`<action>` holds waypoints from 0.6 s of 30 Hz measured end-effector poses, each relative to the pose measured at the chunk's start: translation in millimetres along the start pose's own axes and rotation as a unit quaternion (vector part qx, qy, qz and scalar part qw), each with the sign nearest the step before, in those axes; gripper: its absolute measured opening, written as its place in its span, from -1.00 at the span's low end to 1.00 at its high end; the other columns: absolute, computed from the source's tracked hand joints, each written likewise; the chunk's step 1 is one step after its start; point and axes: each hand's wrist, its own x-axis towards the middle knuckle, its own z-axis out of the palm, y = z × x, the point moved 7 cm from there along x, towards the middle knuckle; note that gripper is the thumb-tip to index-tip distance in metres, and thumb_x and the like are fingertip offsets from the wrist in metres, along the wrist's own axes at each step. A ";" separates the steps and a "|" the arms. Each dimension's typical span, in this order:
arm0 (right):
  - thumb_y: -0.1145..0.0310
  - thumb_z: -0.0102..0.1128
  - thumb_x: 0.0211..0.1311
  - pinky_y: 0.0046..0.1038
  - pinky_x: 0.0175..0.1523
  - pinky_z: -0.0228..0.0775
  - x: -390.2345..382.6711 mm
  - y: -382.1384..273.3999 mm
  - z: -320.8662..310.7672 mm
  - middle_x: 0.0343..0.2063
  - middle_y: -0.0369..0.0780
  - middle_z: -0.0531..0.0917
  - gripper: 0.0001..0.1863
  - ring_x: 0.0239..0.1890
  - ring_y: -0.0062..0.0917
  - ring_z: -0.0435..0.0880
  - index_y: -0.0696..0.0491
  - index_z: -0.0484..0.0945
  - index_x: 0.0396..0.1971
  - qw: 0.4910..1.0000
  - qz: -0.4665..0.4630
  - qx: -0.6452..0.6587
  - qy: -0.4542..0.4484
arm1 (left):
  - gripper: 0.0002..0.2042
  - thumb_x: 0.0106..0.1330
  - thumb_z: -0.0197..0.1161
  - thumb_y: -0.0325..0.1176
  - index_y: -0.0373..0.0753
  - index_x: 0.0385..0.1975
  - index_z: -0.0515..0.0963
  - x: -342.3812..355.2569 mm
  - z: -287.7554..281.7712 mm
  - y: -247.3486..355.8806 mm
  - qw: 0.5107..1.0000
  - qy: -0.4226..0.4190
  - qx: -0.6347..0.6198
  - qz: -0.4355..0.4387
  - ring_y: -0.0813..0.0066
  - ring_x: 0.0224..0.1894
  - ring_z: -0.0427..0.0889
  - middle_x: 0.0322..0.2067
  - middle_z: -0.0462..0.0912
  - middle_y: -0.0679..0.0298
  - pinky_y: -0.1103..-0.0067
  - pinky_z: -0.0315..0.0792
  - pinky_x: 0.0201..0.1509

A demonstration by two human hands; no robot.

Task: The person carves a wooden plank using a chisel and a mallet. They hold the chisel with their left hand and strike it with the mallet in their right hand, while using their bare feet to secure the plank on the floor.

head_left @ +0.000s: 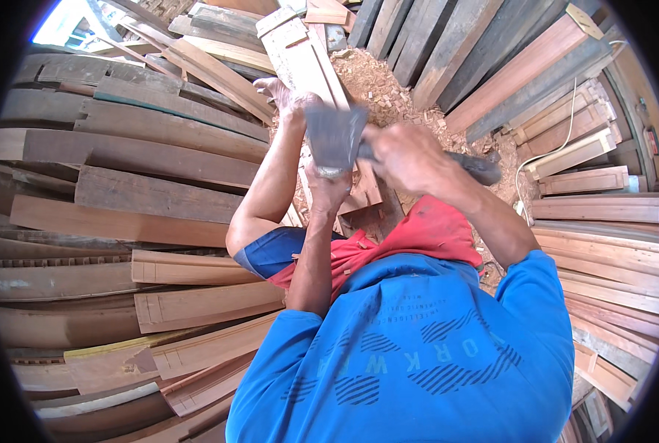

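My right hand (407, 155) is closed around the dark handle of a hatchet (335, 136). Its grey head flares toward the far side and is slightly smeared by motion. Directly below that head, my left hand (328, 188) is closed, its fingers wrapped; whatever it grips is hidden by the hatchet and the hand. Between my legs a pale plank (292, 52) with a cut recess runs away from me. My bare left foot (292, 103) is at the plank's left edge. Nearer me lies a reddish wood piece (365, 193).
Wood shavings (377, 85) cover the floor beyond my hands. Stacked boards (152, 159) fill the left side. Dark beams (447, 55) fan out at the far right, and panelled pieces (577, 118) stand at the right. A white cord (525, 173) trails near them.
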 end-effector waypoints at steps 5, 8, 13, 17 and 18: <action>0.21 0.36 0.26 -0.29 -0.35 0.55 -31.7 30.7 46.0 -0.43 -0.08 0.71 -0.62 -0.53 -0.34 0.68 0.22 0.56 -0.14 0.962 -0.037 0.269 0.011 | -0.81 0.31 0.39 -0.44 -0.31 -0.16 0.56 -2.0 -58.2 -53.4 0.958 0.281 -0.032 -0.050 0.50 -0.26 0.60 -0.31 0.63 0.25 0.57 0.52 -0.16; 0.13 0.43 0.24 -0.50 -0.42 0.45 -57.9 66.4 84.8 -0.43 -0.31 0.67 -0.56 -0.49 -0.66 0.63 0.18 0.57 -0.11 0.839 0.092 0.532 -0.067 | -0.76 0.25 0.40 -0.57 -0.28 -0.11 0.56 4.8 -28.6 8.5 0.987 0.151 -0.001 0.060 0.46 -0.20 0.58 -0.26 0.57 0.23 0.52 0.50 -0.09; 0.19 0.37 0.33 -0.50 -0.18 0.62 -82.5 116.8 118.3 -0.16 -0.16 0.69 -0.54 -0.28 -0.56 0.71 0.18 0.56 0.07 0.783 0.118 0.609 -0.043 | -0.57 -0.03 0.51 -0.56 -0.10 -0.09 0.67 -47.9 83.7 93.7 0.971 -0.034 -0.079 0.223 0.07 0.17 0.49 0.05 0.53 0.12 0.27 0.38 0.26; 0.21 0.34 0.34 -0.43 0.10 0.58 -107.1 181.1 165.9 -0.05 -0.11 0.67 -0.61 0.01 -0.43 0.67 0.10 0.59 0.05 0.764 0.048 0.642 -0.050 | -0.37 -0.04 0.56 -0.33 -0.02 0.16 0.57 -83.1 117.6 128.6 0.925 -0.201 0.063 0.316 -0.12 0.33 0.35 0.29 0.39 -0.06 0.17 0.20 0.44; 0.21 0.34 0.33 -0.43 0.09 0.58 -113.7 193.7 176.4 -0.06 -0.11 0.67 -0.62 0.00 -0.42 0.67 0.11 0.60 0.03 0.713 0.104 0.692 -0.041 | -0.31 -0.04 0.57 -0.29 -0.07 0.21 0.54 -88.1 122.5 125.8 0.916 -0.214 0.110 0.320 -0.13 0.39 0.31 0.33 0.36 -0.09 0.17 0.14 0.49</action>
